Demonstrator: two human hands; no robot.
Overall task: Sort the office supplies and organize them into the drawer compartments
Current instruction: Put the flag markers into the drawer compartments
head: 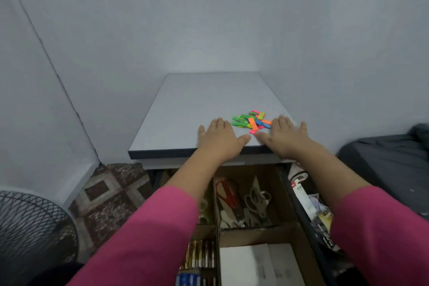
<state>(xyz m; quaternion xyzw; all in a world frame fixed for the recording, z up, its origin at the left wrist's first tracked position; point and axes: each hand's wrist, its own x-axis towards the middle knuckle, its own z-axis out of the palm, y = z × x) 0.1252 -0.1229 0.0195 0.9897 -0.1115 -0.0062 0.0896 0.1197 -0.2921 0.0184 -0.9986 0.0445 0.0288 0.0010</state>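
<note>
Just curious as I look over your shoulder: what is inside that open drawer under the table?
The drawer holds red-handled scissors, pale scissors, batteries and a white pad. The left sleeve covers its left compartments.

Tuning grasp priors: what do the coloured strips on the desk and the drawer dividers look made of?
Coloured strips: probably paper or thin plastic film, since they are flat, neon and matte, and overlap loosely. Drawer dividers: likely cardboard, being plain brown and matte with thin raw edges.
</note>
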